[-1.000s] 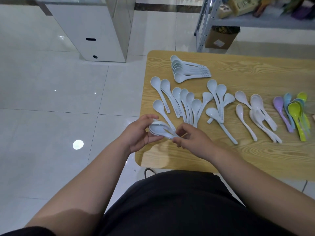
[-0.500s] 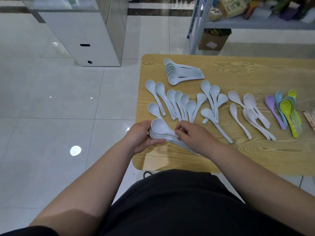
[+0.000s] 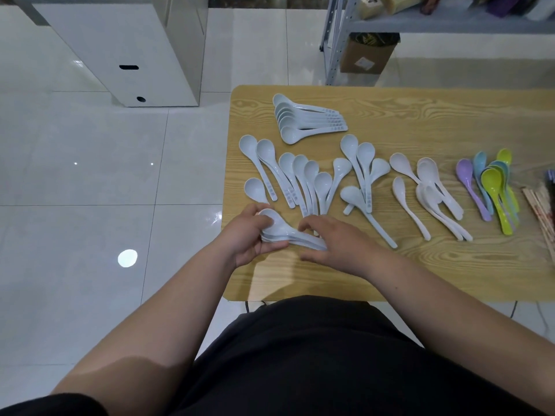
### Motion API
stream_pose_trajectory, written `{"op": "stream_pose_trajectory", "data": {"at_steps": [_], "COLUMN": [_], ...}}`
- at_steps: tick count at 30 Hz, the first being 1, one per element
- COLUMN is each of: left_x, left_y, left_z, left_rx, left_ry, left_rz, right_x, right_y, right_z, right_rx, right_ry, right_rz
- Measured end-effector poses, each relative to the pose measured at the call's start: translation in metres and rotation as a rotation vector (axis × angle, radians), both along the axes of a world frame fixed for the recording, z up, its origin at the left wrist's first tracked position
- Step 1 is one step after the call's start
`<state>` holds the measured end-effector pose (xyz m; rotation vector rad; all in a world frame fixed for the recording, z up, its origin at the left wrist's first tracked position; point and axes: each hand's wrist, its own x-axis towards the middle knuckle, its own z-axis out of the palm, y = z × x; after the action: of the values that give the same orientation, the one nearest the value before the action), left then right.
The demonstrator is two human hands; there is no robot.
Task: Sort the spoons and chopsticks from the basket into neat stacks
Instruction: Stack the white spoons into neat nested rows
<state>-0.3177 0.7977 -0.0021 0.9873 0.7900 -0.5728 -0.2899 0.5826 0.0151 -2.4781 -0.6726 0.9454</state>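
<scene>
My left hand (image 3: pixel 246 235) grips the bowl end of a nested stack of pale blue spoons (image 3: pixel 285 232) at the table's near left corner. My right hand (image 3: pixel 336 241) lies over the stack's handles, thumb and fingers around them. Several loose pale blue spoons (image 3: pixel 303 181) lie just beyond my hands. A neat finished stack of blue spoons (image 3: pixel 303 121) sits at the far left. White spoons (image 3: pixel 432 187) lie to the right, then coloured spoons (image 3: pixel 492 187). Chopsticks (image 3: pixel 540 205) show at the right edge.
The wooden table (image 3: pixel 420 265) ends close to my left hand, with tiled floor beyond. A white cabinet (image 3: pixel 126 49) stands on the floor at far left. A metal shelf (image 3: pixel 420 22) with a cardboard box (image 3: pixel 368 55) is behind the table.
The spoon stack has come down onto the table. My right hand slid from the handle tips to lie over the handles.
</scene>
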Motion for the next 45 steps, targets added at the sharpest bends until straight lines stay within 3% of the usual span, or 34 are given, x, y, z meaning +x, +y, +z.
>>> {"op": "stream_pose_trajectory", "data": {"at_steps": [3,11,17,21,26,30,34,38,45], "left_x": [0.007,0.035,0.058,0.079,0.104,0.130,0.170,0.212,0.249], "left_y": [0.001,-0.011,-0.017,-0.021,-0.028,-0.028,-0.031,-0.026,-0.015], "left_z": [0.000,0.001,-0.002,-0.005,-0.008,-0.009,-0.015,-0.032,-0.074], "left_rx": [-0.030,-0.054,-0.016,0.099,0.287,0.752,0.993,1.125,1.214], "left_ry": [0.004,0.094,0.039,-0.021,-0.135,-0.251,-0.363,-0.473,-0.475], "left_rz": [-0.026,-0.078,-0.124,-0.182,-0.189,-0.453,-0.509,-0.510,-0.543], "right_x": [0.010,0.049,0.079,0.097,0.126,0.163,0.206,0.250,0.302], "right_y": [-0.008,-0.028,-0.033,-0.035,-0.038,-0.036,-0.032,-0.021,-0.006], "right_z": [0.002,0.000,0.002,-0.008,-0.021,-0.027,-0.036,-0.051,-0.073], "right_rx": [-0.116,0.035,0.003,-0.011,-0.020,-0.079,-0.085,-0.097,-0.084], "right_ry": [0.058,0.454,0.532,0.470,0.253,-0.015,-0.105,-0.181,-0.217], "right_rz": [0.044,-0.092,-0.127,-0.108,-0.071,0.051,0.076,0.073,0.119]}}
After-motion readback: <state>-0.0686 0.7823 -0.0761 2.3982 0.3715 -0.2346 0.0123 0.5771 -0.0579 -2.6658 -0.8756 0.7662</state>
